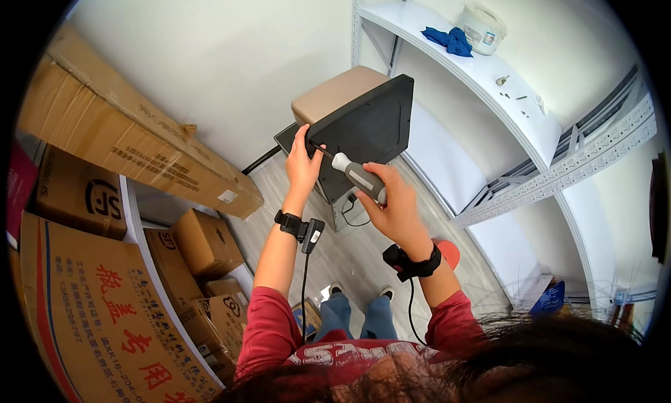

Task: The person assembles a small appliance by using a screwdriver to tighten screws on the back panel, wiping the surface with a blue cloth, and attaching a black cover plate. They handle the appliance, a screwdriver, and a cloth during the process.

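The screwdriver (pixel 355 175) is at the centre of the frame. Its thick grey handle, with a white collar, lies toward the lower right; its dark shaft points to the upper left, toward the left edge of a black panel (pixel 370 116). Whether the tip is seated in a fastener cannot be determined.

The right hand (pixel 398 206) holds the screwdriver, its fingers wrapped around the handle. The left hand (pixel 302 171) is at the panel's left edge, fingers upright against the corner and thumb beside the end of the shaft. Whether this hand grips the panel or only steadies it cannot be determined.

The black panel is tilted and forms the near face of a tan housing (pixel 340 94), upper centre. A black cable (pixel 358 224) hangs below, just above the grey floor (pixel 342 253).

Each wrist carries a black strapped device: the left device (pixel 292 225) and the right device (pixel 412 262). A red round object (pixel 448 254) is partly visible beside the right wrist.

At upper right, a white shelf (pixel 412 20) supports a blue cloth (pixel 451 41), a white tub (pixel 482 29) and several small parts (pixel 502 81). At left, a long carton (pixel 133 134) lies slanted above other boxes; a large carton (pixel 91 291) occupies the lower left.
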Motion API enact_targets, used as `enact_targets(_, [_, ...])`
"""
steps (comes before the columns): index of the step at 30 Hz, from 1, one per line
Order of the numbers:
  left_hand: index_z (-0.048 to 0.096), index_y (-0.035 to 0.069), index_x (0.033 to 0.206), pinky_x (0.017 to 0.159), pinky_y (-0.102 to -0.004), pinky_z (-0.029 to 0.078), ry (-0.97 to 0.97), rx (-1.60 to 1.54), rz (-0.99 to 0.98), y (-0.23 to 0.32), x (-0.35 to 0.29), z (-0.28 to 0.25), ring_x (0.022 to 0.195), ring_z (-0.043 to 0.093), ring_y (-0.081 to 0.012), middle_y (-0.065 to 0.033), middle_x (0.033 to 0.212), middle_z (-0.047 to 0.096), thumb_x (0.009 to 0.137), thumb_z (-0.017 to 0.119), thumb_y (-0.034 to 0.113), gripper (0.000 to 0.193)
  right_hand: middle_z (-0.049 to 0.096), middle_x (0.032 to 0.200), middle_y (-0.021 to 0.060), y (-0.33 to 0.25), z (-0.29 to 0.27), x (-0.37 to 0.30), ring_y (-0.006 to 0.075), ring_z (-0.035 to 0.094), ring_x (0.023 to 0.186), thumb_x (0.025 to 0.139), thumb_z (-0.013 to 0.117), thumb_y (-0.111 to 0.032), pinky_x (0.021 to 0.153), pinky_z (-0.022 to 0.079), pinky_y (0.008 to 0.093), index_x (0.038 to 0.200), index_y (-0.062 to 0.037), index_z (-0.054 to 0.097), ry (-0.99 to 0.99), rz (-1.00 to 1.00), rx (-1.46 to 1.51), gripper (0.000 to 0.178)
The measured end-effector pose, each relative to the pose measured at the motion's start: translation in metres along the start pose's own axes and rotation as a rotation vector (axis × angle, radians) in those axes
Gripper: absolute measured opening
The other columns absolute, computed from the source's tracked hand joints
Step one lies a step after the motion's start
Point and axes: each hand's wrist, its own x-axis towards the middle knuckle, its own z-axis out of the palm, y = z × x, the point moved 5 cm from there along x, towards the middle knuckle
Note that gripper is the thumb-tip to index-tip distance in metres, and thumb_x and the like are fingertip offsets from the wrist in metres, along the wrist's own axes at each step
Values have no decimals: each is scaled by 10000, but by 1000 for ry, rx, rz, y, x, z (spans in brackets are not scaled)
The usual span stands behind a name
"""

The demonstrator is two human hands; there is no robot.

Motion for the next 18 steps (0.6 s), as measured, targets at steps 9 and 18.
enact_targets(9, [419,124,1265,696,-388,500,46,-11,64,1,0,-2,845,623,-318,-140,1080,600,798,672,186,535,611,935,112,-16,-1,-2,272,623,675,718,755,-222,546,496,322,1087,-27,534,58,22,-163,473])
enact_targets(18, [408,128,1280,715,-369,496,56,14,73,2,-1,-3,873,628,-312,-163,1063,606,776,703,200,587,597,961,131,7,1,-16,293,610,642,712,734,-146,530,489,346,1050,-47,536,-1,194,-251,404])
